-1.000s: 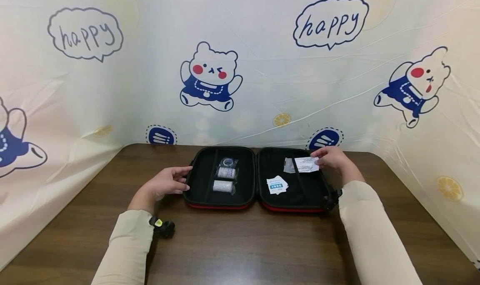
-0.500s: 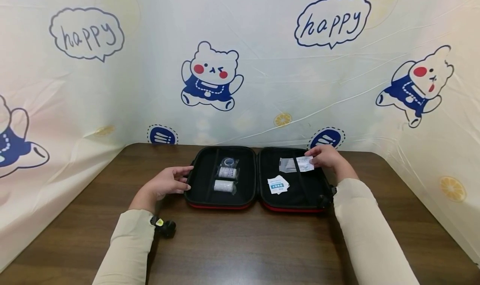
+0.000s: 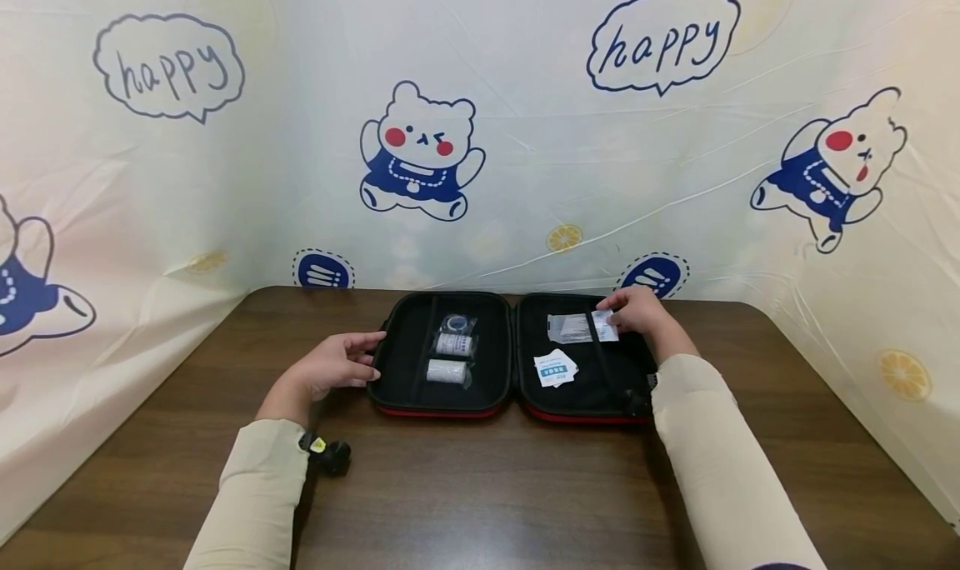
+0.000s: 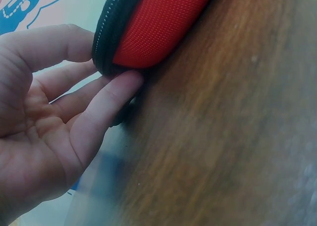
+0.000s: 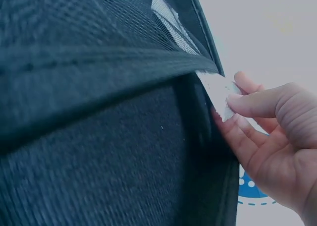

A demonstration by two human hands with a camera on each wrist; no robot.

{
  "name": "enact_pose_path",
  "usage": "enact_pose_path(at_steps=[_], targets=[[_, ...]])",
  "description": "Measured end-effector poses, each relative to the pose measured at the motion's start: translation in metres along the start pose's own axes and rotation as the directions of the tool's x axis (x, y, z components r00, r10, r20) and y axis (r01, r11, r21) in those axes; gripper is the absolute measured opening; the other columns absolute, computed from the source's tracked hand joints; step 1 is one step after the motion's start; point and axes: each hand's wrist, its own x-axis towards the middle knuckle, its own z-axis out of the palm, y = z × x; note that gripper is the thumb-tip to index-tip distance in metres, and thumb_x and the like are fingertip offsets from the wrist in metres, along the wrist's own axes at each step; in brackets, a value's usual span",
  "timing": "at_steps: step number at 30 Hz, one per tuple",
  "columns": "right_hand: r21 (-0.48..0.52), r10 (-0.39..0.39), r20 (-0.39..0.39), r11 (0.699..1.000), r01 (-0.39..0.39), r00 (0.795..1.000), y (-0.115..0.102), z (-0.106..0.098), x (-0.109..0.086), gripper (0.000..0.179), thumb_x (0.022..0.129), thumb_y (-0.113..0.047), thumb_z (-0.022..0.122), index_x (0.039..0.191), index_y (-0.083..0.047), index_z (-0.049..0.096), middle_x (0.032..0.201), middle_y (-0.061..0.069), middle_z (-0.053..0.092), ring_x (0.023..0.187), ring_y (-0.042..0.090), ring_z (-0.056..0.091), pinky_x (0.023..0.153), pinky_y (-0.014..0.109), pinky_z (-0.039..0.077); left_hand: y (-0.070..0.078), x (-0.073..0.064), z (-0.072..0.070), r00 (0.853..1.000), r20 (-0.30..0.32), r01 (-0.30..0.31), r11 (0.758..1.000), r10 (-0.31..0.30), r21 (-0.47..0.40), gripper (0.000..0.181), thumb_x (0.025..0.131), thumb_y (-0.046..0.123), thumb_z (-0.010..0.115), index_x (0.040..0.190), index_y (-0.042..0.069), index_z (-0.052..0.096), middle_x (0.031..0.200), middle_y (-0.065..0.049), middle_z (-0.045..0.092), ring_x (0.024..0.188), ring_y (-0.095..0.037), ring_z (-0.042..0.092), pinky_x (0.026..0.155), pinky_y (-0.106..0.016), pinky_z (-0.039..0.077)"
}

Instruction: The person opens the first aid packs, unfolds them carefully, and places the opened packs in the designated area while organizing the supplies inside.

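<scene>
A black-lined case (image 3: 401,362) with a red outer shell (image 4: 158,28) lies open like a book on the table. My left hand (image 3: 341,366) holds its left edge, the thumb low on the shell and the index finger against the zipper side. In the right half, my right hand (image 3: 637,312) pinches the end of a flat white packet (image 3: 573,328) between thumb and fingers. Most of the packet lies behind the mesh pocket (image 5: 114,23), past its dark edge band (image 5: 99,77). Small white and blue packets (image 3: 556,369) sit lower in the same half.
The case's left half holds a white roll (image 3: 447,372), a labelled wrapped roll (image 3: 454,345) and a bagged ring-shaped item (image 3: 455,324). The brown wooden table (image 3: 480,487) ends at a printed curtain (image 3: 525,137) behind the case.
My right hand has moved left, sliding the white packet further across behind the mesh pocket's edge. The left hand keeps its hold on the case.
</scene>
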Motion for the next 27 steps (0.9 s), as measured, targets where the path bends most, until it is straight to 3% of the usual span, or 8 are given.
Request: enact_pose_path(at_steps=[9,17,27], targets=[[0.011,-0.003,-0.072,1.000,0.004,0.997,0.0021,0.0014,0.0010,0.039,0.086,0.002,0.068,0.123,0.011,0.058,0.110,0.022,0.062,0.084,0.018,0.057,0.070,0.024,0.051,0.0003,-0.0001,0.0002,1.000,0.001,-0.005,1.000,0.005,0.003,0.073,0.086,-0.001,0.070,0.150,0.006,0.037,0.149,-0.027,0.034,0.118,-0.033,0.046,0.084,-0.032,0.055],[0.135,0.008,0.032,0.991,-0.012,0.999,0.0034,-0.0038,-0.0007,0.055,0.083,0.014,0.061,0.136,0.012,0.047,0.125,0.030,0.056,0.089,0.018,0.058,0.068,0.022,0.054,0.0002,0.0005,0.0000,1.000,0.001,-0.004,1.000,0.004,0.006,0.073,0.086,-0.001,0.070,0.150,0.006,0.036,0.150,-0.026,0.033,0.120,-0.034,0.046,0.085,-0.032,0.055],[0.089,-0.005,-0.008,0.996,0.006,1.000,0.0026,-0.0025,-0.0024,0.042,0.084,0.013,0.064,0.125,0.012,0.057,0.113,0.026,0.065,0.083,0.019,0.064,0.069,0.026,0.056,0.0001,0.0002,0.0002,1.000,0.006,0.003,1.000,-0.003,0.004,0.073,0.086,0.000,0.070,0.151,0.007,0.036,0.149,-0.026,0.034,0.118,-0.033,0.046,0.086,-0.033,0.055]])
